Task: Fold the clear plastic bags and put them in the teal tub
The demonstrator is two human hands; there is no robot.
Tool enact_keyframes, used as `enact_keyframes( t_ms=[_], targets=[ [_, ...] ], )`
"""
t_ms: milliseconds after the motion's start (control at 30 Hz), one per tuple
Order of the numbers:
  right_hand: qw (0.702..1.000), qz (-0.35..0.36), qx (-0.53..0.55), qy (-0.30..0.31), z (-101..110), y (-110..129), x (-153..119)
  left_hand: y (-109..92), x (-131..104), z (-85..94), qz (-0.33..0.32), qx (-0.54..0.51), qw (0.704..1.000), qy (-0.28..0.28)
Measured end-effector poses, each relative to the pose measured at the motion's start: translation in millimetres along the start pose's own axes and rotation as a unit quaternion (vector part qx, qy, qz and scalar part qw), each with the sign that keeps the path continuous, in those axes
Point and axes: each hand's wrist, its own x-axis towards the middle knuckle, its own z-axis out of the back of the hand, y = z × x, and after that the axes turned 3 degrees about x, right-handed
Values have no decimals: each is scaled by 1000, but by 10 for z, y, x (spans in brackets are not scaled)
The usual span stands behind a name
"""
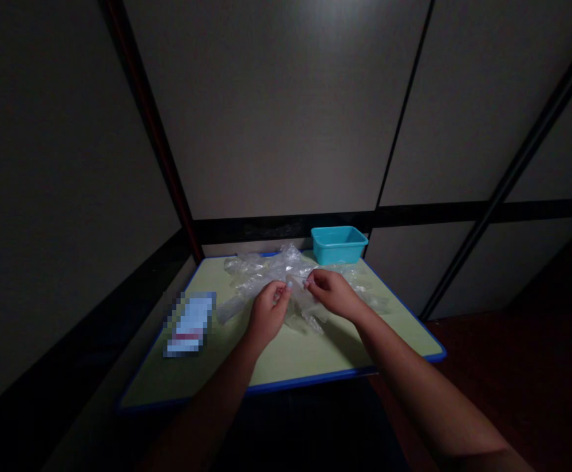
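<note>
Both hands are raised over the table, pinching a clear plastic bag [302,296] between them. My left hand [268,311] grips its left edge with thumb and fingers closed. Opposite it, my right hand [334,292] has its fingers pinched on the bag's upper right edge. The bag hangs down between the fingertips, and its exact outline is hard to make out against the plastic behind. Below and beyond the hands lies a loose spread of crumpled clear plastic bags [249,280], partly hidden by my hands.
A turquoise plastic basin [339,246] stands at the table's back right corner. On the left lies a pixelated, blue-white flat object [190,324]. The yellow-green table [310,360] has a blue rim. Panelled walls [286,131] rise close behind it.
</note>
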Motion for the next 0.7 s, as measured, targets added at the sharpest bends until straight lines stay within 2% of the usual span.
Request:
enact_keyframes(
  t_ms=[67,133,267,400,500,700],
  targets=[
    [998,40,-47,21,-15,156,-42,-121,-80,-43,24,-70,997,23],
    [994,70,-68,44,-38,287,-84,-181,-123,-75,44,-122,991,17],
    [991,90,-82,54,-53,389,-120,-130,-129,-37,53,-161,986,4],
    [995,55,-75,33,11,303,-90,-16,-112,144,55,-91,994,25],
    [999,14,-32,37,99,206,-58,-7,-95,310,73,-47,996,29],
    [993,-41,4,113,285,97,-69,-132,-22,569,116,-46,985,122]
  ],
)
